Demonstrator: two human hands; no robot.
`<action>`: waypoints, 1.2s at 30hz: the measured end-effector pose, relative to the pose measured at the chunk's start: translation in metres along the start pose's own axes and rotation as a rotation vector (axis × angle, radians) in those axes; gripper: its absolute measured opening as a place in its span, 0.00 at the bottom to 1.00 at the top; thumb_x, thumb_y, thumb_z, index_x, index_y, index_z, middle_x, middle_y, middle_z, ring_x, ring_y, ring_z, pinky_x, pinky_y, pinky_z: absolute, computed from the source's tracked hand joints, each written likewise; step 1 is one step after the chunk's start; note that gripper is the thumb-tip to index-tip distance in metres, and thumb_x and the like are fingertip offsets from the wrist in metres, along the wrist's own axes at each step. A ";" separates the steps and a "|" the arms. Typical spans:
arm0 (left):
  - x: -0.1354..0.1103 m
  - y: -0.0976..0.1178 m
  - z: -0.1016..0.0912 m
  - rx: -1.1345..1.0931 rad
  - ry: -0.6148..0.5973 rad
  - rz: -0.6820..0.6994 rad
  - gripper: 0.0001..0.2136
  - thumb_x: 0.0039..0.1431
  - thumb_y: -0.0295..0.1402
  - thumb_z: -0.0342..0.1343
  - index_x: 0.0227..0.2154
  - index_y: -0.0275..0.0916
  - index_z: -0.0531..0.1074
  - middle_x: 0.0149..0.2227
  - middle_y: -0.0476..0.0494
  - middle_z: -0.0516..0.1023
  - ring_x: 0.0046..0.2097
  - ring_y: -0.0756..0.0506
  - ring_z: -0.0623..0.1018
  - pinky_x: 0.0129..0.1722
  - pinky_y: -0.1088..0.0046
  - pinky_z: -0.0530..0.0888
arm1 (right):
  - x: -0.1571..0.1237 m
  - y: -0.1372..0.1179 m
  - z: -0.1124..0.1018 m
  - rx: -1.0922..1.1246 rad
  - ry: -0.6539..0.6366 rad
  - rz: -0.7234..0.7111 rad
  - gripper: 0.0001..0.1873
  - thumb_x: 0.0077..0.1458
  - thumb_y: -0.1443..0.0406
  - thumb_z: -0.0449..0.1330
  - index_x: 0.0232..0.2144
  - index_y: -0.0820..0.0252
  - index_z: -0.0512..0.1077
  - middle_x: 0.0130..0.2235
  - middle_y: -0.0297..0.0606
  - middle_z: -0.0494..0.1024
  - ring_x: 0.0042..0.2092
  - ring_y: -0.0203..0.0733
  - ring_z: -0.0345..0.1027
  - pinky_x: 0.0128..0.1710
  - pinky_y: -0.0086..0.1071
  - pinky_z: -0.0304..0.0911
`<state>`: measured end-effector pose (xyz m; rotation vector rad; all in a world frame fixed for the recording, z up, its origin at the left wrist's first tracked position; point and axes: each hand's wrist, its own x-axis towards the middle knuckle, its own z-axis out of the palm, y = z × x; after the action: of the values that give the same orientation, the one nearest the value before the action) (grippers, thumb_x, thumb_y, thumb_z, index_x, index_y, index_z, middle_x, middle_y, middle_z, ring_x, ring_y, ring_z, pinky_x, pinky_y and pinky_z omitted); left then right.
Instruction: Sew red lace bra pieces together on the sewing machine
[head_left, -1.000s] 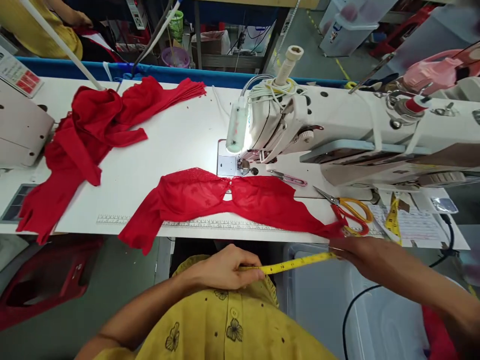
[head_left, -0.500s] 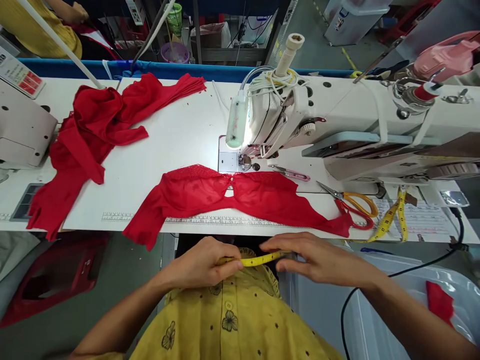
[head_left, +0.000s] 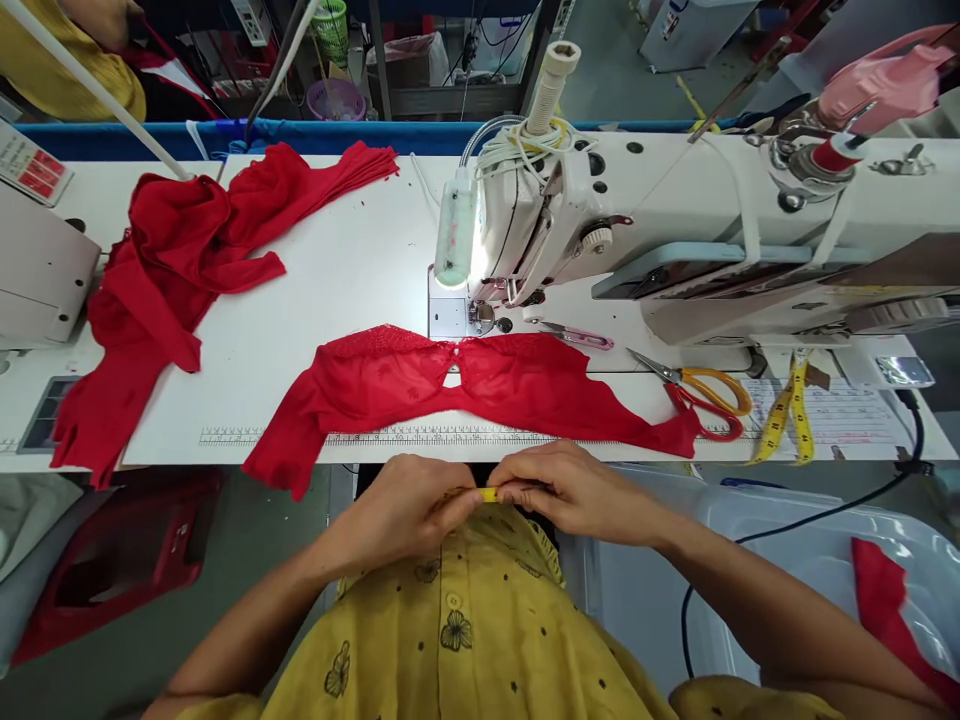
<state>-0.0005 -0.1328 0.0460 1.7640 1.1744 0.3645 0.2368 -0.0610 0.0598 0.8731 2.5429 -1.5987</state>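
Just off the table's front edge, my left hand (head_left: 420, 505) and my right hand (head_left: 566, 490) come nearly together. Both are closed on a yellow tape measure (head_left: 489, 495); only a short piece shows between the fingertips, the rest being hidden by the hands. Beyond them a red lace bra piece (head_left: 517, 385) lies spread along the front of the table, untouched. A printed ruler strip (head_left: 420, 437) runs beneath its lower edge.
A sewing machine (head_left: 570, 210) stands behind the bra piece. Scissors (head_left: 697, 395) and thread snips (head_left: 577, 335) lie to the right, near a hanging yellow tape (head_left: 787, 410). Red fabric pieces (head_left: 180, 270) are heaped at left. A clear plastic bin (head_left: 637, 600) sits below right.
My right hand has moved left toward my left hand and closed on the tape measure. The visible stretch of tape between the hands is much shorter.
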 end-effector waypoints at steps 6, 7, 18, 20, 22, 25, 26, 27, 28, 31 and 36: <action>-0.001 -0.004 -0.006 -0.019 0.032 0.011 0.14 0.70 0.37 0.49 0.31 0.39 0.75 0.26 0.54 0.74 0.27 0.54 0.69 0.28 0.77 0.61 | 0.005 -0.002 0.004 0.061 0.018 -0.006 0.12 0.67 0.57 0.55 0.39 0.58 0.74 0.31 0.33 0.78 0.31 0.34 0.67 0.31 0.26 0.55; 0.000 -0.006 -0.006 -0.011 0.060 0.032 0.14 0.71 0.38 0.49 0.32 0.39 0.75 0.27 0.53 0.75 0.28 0.54 0.70 0.29 0.77 0.62 | 0.006 -0.002 0.005 0.080 0.042 -0.014 0.12 0.67 0.58 0.55 0.39 0.58 0.74 0.31 0.33 0.78 0.30 0.34 0.67 0.30 0.26 0.56; 0.011 -0.057 -0.021 0.867 0.485 0.409 0.16 0.68 0.35 0.56 0.55 0.37 0.72 0.54 0.40 0.79 0.55 0.40 0.75 0.64 0.53 0.64 | 0.009 -0.004 -0.015 0.060 0.310 -0.014 0.13 0.66 0.60 0.55 0.42 0.58 0.77 0.26 0.31 0.74 0.26 0.32 0.62 0.27 0.26 0.52; 0.016 -0.059 -0.018 0.940 0.473 0.394 0.17 0.68 0.36 0.55 0.57 0.38 0.71 0.55 0.40 0.79 0.56 0.39 0.75 0.67 0.49 0.59 | 0.021 -0.007 -0.015 0.121 0.319 0.021 0.14 0.66 0.57 0.55 0.41 0.59 0.77 0.24 0.29 0.71 0.25 0.31 0.58 0.25 0.26 0.49; 0.018 -0.060 -0.015 0.956 0.479 0.378 0.18 0.68 0.39 0.56 0.57 0.37 0.72 0.55 0.40 0.79 0.56 0.39 0.76 0.69 0.45 0.55 | 0.036 -0.004 -0.015 0.140 0.337 0.086 0.15 0.64 0.55 0.56 0.36 0.59 0.77 0.23 0.27 0.67 0.25 0.31 0.55 0.25 0.27 0.47; 0.018 -0.062 -0.011 0.946 0.504 0.364 0.19 0.67 0.42 0.56 0.55 0.37 0.73 0.55 0.39 0.79 0.56 0.39 0.76 0.71 0.42 0.50 | 0.056 0.012 -0.014 0.082 0.400 0.167 0.14 0.62 0.57 0.58 0.28 0.60 0.73 0.23 0.27 0.65 0.26 0.31 0.54 0.27 0.28 0.46; 0.018 -0.062 -0.010 0.946 0.510 0.357 0.19 0.67 0.43 0.56 0.54 0.37 0.73 0.55 0.39 0.79 0.56 0.39 0.76 0.71 0.42 0.50 | 0.061 0.018 -0.014 0.054 0.415 0.189 0.14 0.61 0.58 0.58 0.27 0.60 0.71 0.24 0.27 0.65 0.27 0.31 0.54 0.28 0.29 0.46; 0.017 -0.063 -0.010 0.947 0.516 0.352 0.19 0.67 0.43 0.56 0.55 0.36 0.73 0.55 0.39 0.79 0.55 0.39 0.76 0.71 0.42 0.50 | 0.064 0.023 -0.014 0.030 0.423 0.211 0.14 0.61 0.58 0.57 0.26 0.60 0.70 0.24 0.27 0.66 0.27 0.31 0.54 0.28 0.29 0.46; 0.017 -0.064 -0.009 0.947 0.522 0.348 0.20 0.67 0.43 0.57 0.55 0.36 0.73 0.55 0.39 0.79 0.55 0.39 0.76 0.71 0.42 0.50 | 0.067 0.026 -0.014 0.009 0.425 0.232 0.14 0.61 0.58 0.57 0.26 0.59 0.69 0.24 0.27 0.66 0.27 0.31 0.54 0.28 0.29 0.45; 0.018 -0.065 -0.008 0.945 0.546 0.345 0.20 0.67 0.42 0.57 0.55 0.36 0.73 0.55 0.40 0.80 0.53 0.40 0.77 0.72 0.42 0.48 | 0.070 0.030 -0.014 -0.030 0.425 0.293 0.15 0.61 0.58 0.56 0.25 0.58 0.67 0.23 0.27 0.65 0.26 0.32 0.55 0.28 0.30 0.44; 0.021 -0.066 -0.007 0.925 0.588 0.338 0.19 0.67 0.42 0.57 0.54 0.36 0.74 0.53 0.43 0.81 0.52 0.41 0.77 0.72 0.43 0.45 | 0.070 0.028 -0.012 -0.070 0.416 0.330 0.13 0.61 0.59 0.56 0.26 0.57 0.66 0.23 0.26 0.67 0.25 0.33 0.57 0.28 0.31 0.44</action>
<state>-0.0315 -0.1060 -0.0102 2.8024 1.6020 0.6333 0.1940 -0.0106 0.0212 1.6632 2.4883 -1.3339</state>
